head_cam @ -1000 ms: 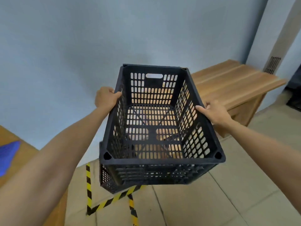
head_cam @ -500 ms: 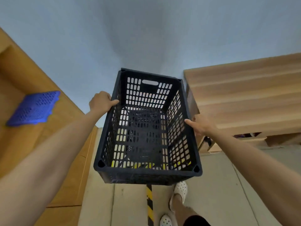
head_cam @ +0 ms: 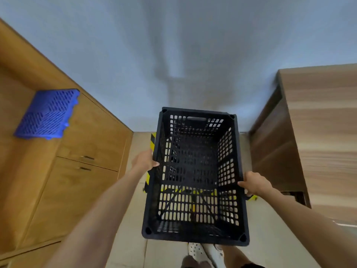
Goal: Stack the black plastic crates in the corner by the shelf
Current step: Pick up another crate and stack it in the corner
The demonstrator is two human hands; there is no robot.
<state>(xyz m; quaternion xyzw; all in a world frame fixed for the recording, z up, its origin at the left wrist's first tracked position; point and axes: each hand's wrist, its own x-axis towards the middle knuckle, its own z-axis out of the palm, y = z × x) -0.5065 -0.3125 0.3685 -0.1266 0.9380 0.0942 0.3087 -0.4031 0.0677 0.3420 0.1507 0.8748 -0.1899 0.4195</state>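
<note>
Left hand [head_cam: 145, 161] and right hand [head_cam: 254, 185] apparently grip the black crate's [head_cam: 195, 176] side rims.

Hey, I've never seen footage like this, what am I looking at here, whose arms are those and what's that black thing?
There is no machine here. The picture comes from a camera worn on a person's head, looking forward and down, so the arms are the person's own. The left hand and right hand grip the long sides of a black plastic crate, empty and full of holes, above a tiled floor with yellow-black tape. To the left stands a wooden cabinet with a blue slatted piece on top. To the right is a wooden bench.
</note>
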